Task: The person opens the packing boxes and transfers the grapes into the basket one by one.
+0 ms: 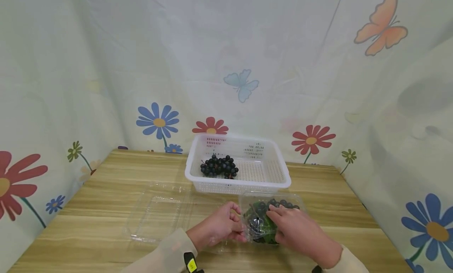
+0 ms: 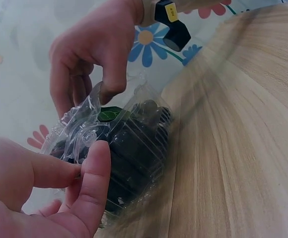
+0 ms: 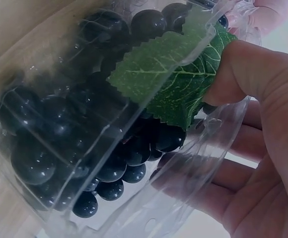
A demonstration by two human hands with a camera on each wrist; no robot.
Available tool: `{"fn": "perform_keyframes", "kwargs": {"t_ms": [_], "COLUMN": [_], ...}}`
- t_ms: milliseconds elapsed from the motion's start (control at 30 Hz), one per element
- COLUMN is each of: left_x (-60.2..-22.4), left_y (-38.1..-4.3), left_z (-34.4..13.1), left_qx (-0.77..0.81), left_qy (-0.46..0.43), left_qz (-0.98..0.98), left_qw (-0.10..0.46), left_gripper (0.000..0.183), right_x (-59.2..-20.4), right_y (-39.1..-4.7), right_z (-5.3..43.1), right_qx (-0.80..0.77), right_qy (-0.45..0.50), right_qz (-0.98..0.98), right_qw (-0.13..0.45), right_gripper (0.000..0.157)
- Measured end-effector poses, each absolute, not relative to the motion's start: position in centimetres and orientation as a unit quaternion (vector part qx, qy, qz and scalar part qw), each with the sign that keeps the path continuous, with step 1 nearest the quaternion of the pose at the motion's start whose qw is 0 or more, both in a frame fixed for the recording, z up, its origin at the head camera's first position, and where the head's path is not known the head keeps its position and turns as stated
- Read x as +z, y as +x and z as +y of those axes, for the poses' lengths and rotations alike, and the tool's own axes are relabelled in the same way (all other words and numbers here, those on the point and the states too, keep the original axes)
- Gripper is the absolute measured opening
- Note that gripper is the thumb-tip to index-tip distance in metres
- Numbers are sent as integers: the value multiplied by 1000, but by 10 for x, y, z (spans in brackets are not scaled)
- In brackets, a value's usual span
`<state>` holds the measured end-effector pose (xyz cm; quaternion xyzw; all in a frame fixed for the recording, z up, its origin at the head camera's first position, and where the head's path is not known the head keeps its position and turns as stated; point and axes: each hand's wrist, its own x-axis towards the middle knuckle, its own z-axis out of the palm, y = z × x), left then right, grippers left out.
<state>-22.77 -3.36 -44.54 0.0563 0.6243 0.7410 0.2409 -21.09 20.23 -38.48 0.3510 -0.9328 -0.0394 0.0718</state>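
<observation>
A clear plastic box (image 1: pixel 249 202) stands at the right front of the table, holding a bunch of dark grapes (image 3: pixel 35 158) with a green leaf (image 3: pixel 174 74). My left hand (image 1: pixel 223 226) pinches the box's left edge between thumb and finger, as the left wrist view also shows. My right hand (image 1: pixel 299 229) holds the bunch at the box's upper side. Its thumb (image 3: pixel 233 79) lies at the leaf, and its other fingers show through the plastic on the far side of the grapes.
Behind the box stands a white perforated basket (image 1: pixel 238 185) with another bunch of dark grapes (image 1: pixel 219 166) in its left half. A clear plastic clamshell (image 1: pixel 141 238) lies on the wooden table (image 1: pixel 92 210) to the left. A flower-printed curtain (image 1: pixel 198 61) borders the back and sides.
</observation>
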Motion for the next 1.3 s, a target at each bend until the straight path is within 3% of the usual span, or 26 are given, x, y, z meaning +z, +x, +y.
{"fn": "perform_keyframes", "kwargs": {"t_ms": [400, 633, 967, 1300], "left_x": [-446, -447, -446, -449], "left_y": [-228, -225, -223, -226], "left_z": [-33, -35, -36, -35], "left_qx": [742, 741, 737, 735], "left_qy": [62, 80, 77, 80], "left_qz": [623, 627, 629, 632], "left_qw": [241, 229, 233, 232], "left_gripper": [40, 42, 40, 40], "right_x": [-379, -372, -369, -377], "right_y": [-215, -221, -227, -217], "right_z": [200, 205, 201, 217], "right_qx": [-40, 9, 5, -10], "right_qy": [362, 387, 380, 372], "right_qz": [-930, -918, -923, -926], "right_qw": [46, 85, 55, 65], "right_gripper": [37, 38, 30, 50]}}
